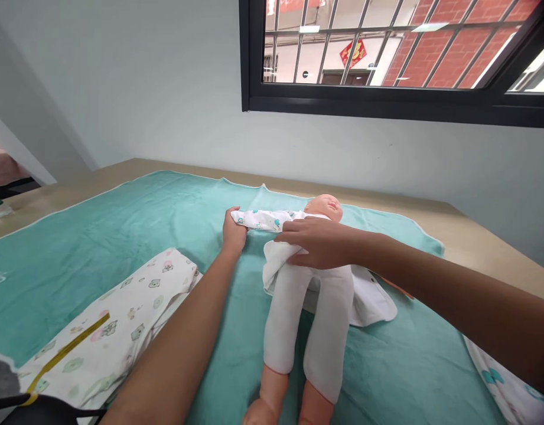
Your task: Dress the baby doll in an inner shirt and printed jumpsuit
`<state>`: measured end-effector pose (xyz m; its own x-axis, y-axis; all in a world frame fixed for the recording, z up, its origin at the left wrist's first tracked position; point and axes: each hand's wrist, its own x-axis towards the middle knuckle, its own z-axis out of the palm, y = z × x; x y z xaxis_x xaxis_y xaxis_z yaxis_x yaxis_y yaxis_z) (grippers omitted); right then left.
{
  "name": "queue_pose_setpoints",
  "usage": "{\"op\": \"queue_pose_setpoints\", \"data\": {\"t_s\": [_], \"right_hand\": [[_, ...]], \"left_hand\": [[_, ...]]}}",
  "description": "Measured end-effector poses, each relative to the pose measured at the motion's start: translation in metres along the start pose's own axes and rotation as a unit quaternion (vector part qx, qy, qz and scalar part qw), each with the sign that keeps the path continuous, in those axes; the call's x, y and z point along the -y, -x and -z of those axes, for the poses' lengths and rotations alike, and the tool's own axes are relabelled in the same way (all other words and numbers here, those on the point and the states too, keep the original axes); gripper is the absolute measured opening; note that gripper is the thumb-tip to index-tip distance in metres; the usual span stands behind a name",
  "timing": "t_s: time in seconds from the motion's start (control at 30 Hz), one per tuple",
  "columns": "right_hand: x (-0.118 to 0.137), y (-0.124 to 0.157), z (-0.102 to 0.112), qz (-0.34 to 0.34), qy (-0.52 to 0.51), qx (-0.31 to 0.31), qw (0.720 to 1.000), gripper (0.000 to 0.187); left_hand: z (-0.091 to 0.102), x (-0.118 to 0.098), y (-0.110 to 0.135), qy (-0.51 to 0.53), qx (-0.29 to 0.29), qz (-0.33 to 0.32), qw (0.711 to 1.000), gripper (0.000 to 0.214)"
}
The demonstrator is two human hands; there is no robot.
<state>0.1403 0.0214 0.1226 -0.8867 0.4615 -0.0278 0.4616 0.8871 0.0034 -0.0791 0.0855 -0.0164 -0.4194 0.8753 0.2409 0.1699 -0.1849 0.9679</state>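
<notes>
Doll point(293, 289) on its back on a teal cloth point(178, 200) spread over the desk point(484, 248); head toward the wall, legs in white trousers toward the wearer. Left hand point(235, 233): grip closed on the cuff end of a printed sleeve point(263, 220), drawn out sideways from the doll's shoulder. Right hand point(316, 239) lies across the doll's torso, fingers bent; cannot tell whether this grip pinches fabric. White garment flaps point(373, 301) spread either side of the hips. Printed folded cloth point(134, 301) near left forearm.
</notes>
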Motion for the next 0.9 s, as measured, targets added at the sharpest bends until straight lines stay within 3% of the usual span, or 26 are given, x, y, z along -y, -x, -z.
{"op": "queue_pose_setpoints", "data": {"t_s": [0.1,0.2,0.3,0.4,0.63,0.8,0.9], "right_hand": [[0.002,-0.006,-0.001,-0.048,-0.025,0.025,0.998,0.034],[0.002,-0.007,-0.002,-0.074,-0.08,0.032,0.994,0.027],[0.003,-0.001,-0.001,-0.12,-0.098,0.015,0.988,0.025],[0.008,0.01,0.002,-0.152,-0.104,-0.001,0.983,0.036],[0.026,0.048,-0.006,0.01,-0.041,-0.069,0.997,0.015],[0.043,0.072,-0.023,0.06,0.021,-0.122,0.99,0.023],[0.046,0.082,-0.033,0.052,0.043,-0.17,0.983,0.027]], "left_hand": [[0.002,0.001,0.0,-0.103,-0.044,-0.083,0.99,0.051],[0.003,0.002,0.0,-0.187,-0.086,-0.14,0.969,0.047],[0.003,0.0,0.002,-0.248,-0.093,-0.18,0.947,0.048],[0.002,-0.008,0.009,-0.329,-0.083,-0.22,0.914,0.046],[-0.007,-0.024,0.028,-0.469,-0.017,-0.296,0.832,0.047],[-0.018,-0.029,0.038,-0.484,0.066,-0.365,0.793,0.047],[-0.025,-0.03,0.045,-0.477,0.105,-0.377,0.787,0.048]]}}
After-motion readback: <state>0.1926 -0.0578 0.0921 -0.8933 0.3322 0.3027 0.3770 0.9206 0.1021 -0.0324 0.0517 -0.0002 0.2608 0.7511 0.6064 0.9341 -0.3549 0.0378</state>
